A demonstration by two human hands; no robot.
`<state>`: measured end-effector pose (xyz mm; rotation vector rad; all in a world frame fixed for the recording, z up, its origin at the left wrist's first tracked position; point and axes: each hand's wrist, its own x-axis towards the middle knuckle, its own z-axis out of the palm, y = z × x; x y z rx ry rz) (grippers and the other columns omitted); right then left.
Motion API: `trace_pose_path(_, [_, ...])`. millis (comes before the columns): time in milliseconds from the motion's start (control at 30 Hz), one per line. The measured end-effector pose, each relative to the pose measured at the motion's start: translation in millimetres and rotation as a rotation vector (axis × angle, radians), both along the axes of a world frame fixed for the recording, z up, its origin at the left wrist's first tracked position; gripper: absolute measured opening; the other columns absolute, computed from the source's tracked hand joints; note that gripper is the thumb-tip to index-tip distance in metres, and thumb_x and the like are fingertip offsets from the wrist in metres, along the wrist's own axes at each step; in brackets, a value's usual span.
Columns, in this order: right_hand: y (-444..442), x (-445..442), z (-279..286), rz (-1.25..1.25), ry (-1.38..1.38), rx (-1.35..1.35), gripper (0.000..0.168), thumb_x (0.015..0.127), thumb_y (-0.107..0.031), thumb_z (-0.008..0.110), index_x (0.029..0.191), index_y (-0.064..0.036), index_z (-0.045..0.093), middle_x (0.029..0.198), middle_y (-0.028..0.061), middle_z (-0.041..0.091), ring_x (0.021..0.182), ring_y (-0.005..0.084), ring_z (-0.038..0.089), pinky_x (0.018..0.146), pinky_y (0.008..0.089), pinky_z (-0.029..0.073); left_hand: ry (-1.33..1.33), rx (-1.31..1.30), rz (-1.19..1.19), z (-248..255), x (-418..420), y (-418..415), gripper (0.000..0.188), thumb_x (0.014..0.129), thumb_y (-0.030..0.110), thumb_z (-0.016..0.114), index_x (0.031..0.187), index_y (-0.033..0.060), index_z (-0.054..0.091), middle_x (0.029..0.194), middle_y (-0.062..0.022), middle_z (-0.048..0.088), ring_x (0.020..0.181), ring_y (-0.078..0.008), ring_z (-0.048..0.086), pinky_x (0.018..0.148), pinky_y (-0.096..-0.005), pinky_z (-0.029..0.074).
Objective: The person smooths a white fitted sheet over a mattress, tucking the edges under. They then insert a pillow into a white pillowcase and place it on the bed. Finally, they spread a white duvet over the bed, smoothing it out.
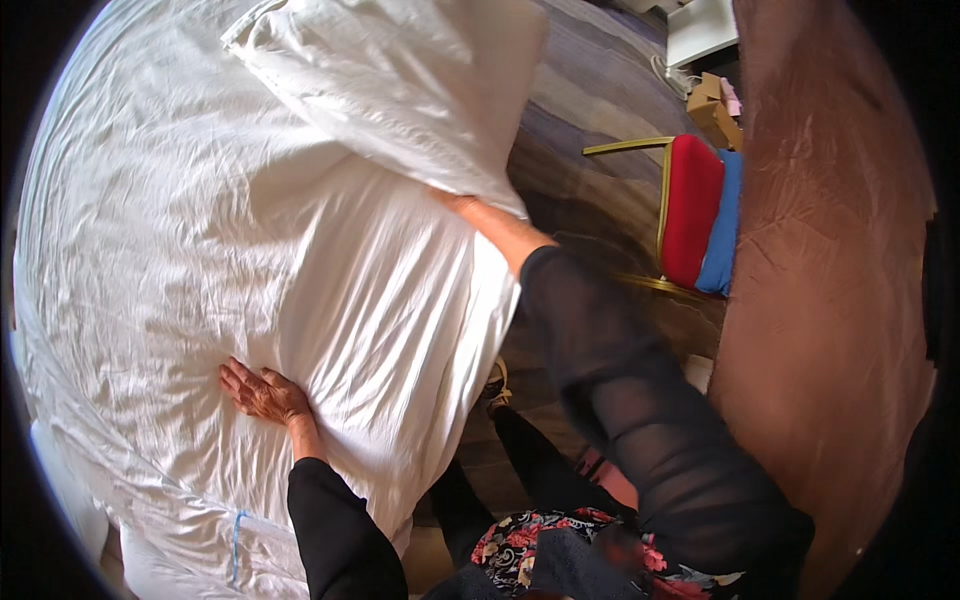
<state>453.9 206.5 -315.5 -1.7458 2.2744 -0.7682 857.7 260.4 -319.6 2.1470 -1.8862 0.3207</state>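
Observation:
A white bedsheet (172, 247) with many creases spreads over a bed in front of me. Palm down on it, at lower left, my left hand (262, 394) presses flat with its fingers slightly apart and nothing held. Farther up, my right hand (454, 199) reaches under the edge of a folded-back white cover (405, 97). That fold hides its fingers, so their grip does not show. Taut wrinkles run through the sheet between my two hands, down to the side of the bed.
Right of the bed stands a gold-framed chair (690, 210) with a red seat and a blue cloth (721, 225). Brown fabric (817, 262) hangs or lies along the right side. A cardboard box (714, 109) sits near a white furniture piece (701, 34). Patterned flooring (592, 90) shows between.

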Motion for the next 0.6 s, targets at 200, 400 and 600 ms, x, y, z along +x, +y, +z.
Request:
trace_pose_path(200, [-48.9,-49.5,6.0,-0.335,-0.677,-0.064,0.033,0.080,-0.030,0.044,0.107,-0.011,0.046,0.103,0.0106,0.051,0.087,0.0296,0.052,0.074,0.0419,0.044,0.024,-0.015,-0.008,4.3,0.2,-1.6,0.050,0.077,0.019,0.037,0.125,0.0074,0.030,0.128,-0.0137,0.032,0.119,-0.0295,0.026,0.096,-0.0430,0.018])
trace_pose_path(400, [-73.2,-125.7,28.0,-0.708,-1.324,-0.265,0.035,0.081,-0.031,0.043,0.110,-0.011,0.044,0.103,0.0104,0.051,0.087,0.0309,0.052,0.070,0.0438,0.045,0.019,0.005,0.018,-1.8,-0.4,-2.2,0.049,0.077,0.020,0.036,0.125,0.0081,0.031,0.128,-0.0134,0.032,0.120,-0.0295,0.025,0.096,-0.0430,0.018])
trace_pose_path(600, [-17.6,-150.3,35.5,-0.970,-1.335,-0.273,0.037,0.084,-0.039,0.035,0.104,-0.009,0.042,0.094,0.0106,0.054,0.080,0.0301,0.055,0.064,0.0441,0.047,0.051,-0.016,-0.001,-2.0,1.0,-2.3,0.050,0.077,0.020,0.035,0.125,0.0087,0.029,0.128,-0.0138,0.031,0.119,-0.0317,0.025,0.096,-0.0452,0.019])
